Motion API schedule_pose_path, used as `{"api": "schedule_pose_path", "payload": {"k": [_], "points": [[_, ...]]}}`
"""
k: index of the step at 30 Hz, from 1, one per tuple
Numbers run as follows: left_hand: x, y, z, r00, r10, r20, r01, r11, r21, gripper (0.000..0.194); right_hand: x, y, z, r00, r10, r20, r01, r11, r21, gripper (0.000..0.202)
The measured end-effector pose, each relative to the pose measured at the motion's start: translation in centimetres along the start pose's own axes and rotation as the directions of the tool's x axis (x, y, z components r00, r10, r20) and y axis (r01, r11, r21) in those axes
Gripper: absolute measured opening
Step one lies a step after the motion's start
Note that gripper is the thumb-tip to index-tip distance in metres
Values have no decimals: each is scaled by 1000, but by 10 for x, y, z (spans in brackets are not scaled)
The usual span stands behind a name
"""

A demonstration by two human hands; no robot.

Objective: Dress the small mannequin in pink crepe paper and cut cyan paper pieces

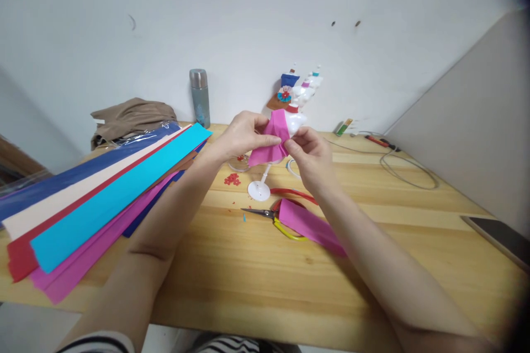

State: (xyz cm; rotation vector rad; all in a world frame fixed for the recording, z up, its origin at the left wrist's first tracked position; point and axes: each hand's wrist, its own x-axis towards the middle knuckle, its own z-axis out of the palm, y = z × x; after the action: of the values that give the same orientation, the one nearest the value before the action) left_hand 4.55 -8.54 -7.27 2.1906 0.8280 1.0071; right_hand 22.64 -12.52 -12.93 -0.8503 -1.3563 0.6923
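Two pinches on pleated pink paper (279, 123) wrapping a white dress form (295, 120): left hand (247, 135) clamps folds under its thumb, right hand (311, 155) nips the edge, fingertips nearly meeting, apparently keeping pleats tight. Scissors (269, 213) below fingers, seemingly for reach.

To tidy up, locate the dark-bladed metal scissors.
In the head view, the dark-bladed metal scissors lie on the light wooden table, slightly right of centre, partly under a flat pink strip, nearer the wearer than the round white stand base.
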Motion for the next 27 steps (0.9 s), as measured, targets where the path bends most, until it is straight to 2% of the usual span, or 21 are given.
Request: {"api": "schedule_pose_path", "payload": {"k": [6,14,22,27], "points": [[-1,1,-4,997,-48,59,56,989,-137,13,-1,-5,-1,999,9,36,-8,999,-32,32],[1,-4,9,992,-118,41,125,931,-342,17,0,3,-3,1000,24,0,-24,998,-53,26],[3,-13,3,995,-89,49,100,945,-312,11,-1,-5,-3,998,48,43,-48,999,-18,31],[4,-16,7,996,-77,52,89,947,-308,11,1,-3,-5,997,81,17,-81,996,-40,30]]}}
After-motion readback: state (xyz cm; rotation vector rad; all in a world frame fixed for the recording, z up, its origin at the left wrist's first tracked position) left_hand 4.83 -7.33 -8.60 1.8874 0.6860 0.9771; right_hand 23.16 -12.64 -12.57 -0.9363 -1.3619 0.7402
